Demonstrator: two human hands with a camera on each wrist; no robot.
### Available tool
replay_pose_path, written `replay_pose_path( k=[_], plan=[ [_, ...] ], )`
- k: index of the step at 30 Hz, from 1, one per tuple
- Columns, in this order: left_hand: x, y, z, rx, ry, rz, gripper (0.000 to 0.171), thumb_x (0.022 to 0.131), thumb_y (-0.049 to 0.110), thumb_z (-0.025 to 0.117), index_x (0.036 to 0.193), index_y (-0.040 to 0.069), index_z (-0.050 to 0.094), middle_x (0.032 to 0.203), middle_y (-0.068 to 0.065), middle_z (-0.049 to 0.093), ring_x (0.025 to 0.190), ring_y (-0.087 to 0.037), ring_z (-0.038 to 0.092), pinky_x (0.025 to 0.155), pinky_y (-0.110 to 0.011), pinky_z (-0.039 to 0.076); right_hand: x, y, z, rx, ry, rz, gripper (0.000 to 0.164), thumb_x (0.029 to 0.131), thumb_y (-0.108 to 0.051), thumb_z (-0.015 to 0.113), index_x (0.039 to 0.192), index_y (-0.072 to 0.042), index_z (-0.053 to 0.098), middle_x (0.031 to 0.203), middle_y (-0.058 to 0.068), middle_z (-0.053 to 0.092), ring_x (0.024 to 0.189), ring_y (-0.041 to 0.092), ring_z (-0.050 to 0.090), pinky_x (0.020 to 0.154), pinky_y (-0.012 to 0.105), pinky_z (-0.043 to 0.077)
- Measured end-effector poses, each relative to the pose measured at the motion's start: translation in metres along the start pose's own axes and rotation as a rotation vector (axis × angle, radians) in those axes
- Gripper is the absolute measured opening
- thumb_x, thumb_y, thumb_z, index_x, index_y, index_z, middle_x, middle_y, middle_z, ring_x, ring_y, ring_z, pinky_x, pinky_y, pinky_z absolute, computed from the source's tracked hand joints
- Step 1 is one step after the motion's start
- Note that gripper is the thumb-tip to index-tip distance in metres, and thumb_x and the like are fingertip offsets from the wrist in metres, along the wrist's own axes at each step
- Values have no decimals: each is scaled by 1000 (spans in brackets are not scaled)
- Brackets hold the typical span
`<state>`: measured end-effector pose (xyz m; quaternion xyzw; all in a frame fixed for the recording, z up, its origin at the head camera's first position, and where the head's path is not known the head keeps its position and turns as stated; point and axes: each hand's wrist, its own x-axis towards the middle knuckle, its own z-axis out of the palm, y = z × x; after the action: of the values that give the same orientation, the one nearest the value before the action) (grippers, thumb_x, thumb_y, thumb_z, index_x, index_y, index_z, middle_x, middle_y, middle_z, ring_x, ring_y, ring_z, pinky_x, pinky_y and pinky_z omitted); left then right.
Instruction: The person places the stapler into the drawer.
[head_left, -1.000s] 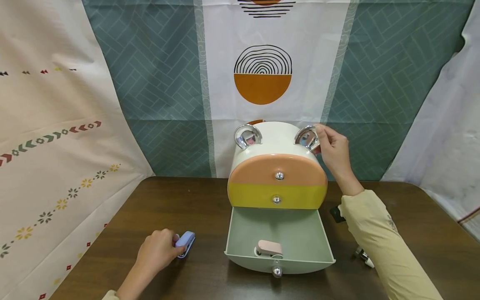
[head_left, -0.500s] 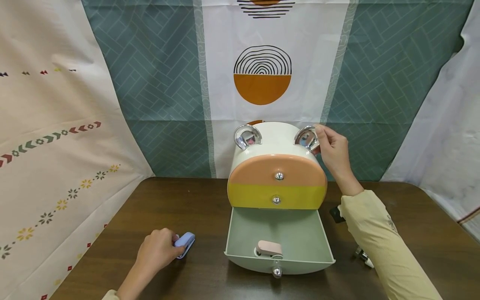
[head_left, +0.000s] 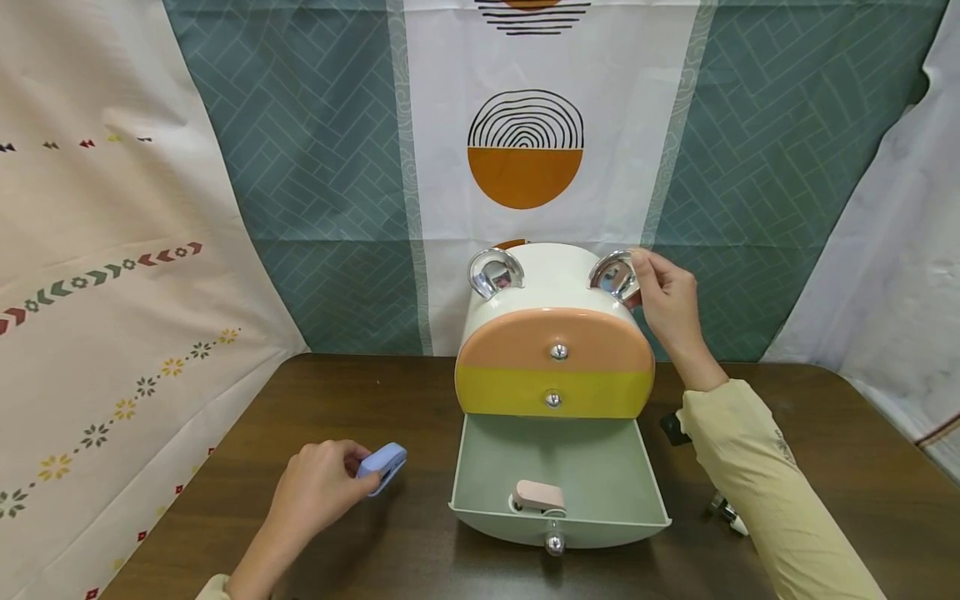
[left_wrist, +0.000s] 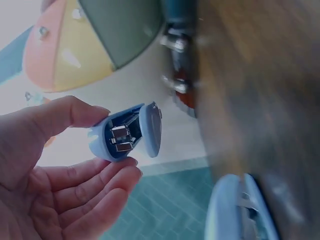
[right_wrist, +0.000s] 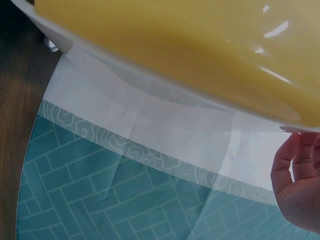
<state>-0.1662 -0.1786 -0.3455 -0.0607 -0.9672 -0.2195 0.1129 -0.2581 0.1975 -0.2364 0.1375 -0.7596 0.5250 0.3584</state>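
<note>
My left hand (head_left: 318, 487) pinches a light blue mini stapler (head_left: 382, 467) between thumb and fingers, left of a small drawer cabinet (head_left: 536, 283). In the left wrist view the stapler (left_wrist: 122, 137) shows its metal inner parts, with the other fingers spread below it. My right hand (head_left: 667, 300) grips the chrome ear (head_left: 615, 275) on the cabinet's upper right. The bottom green drawer (head_left: 558, 533) is pulled out, and a pink mini stapler (head_left: 538, 495) lies near its front. In the right wrist view, my right hand (right_wrist: 300, 185) is at the cabinet's edge, with part of it cut off.
Orange and yellow drawers (head_left: 495, 392) with chrome knobs are closed above the green one. Beside my right sleeve lie a black object (head_left: 673, 429) and a small metal-and-white item (head_left: 727, 512) on the brown table (head_left: 360, 400). Another pale blue stapler-like shape (left_wrist: 225, 210) shows in the left wrist view.
My left hand has raised the blue stapler from the table and moved it slightly right and away from me. The right hand and the cabinet have stayed put.
</note>
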Motion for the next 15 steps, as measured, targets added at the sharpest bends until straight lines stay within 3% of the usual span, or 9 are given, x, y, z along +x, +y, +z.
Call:
replay_pose_path(
  k=[15],
  plan=[
    [1,49,-15,-130,99,160,10,67,18,73,76,16,69,66,11,62,58,-2,53,53,-21,40,0,-1,0,0,0,6,29,94,-10,48,110,11,60,58,-20,53,46,-2,48,50,12,43]
  ],
)
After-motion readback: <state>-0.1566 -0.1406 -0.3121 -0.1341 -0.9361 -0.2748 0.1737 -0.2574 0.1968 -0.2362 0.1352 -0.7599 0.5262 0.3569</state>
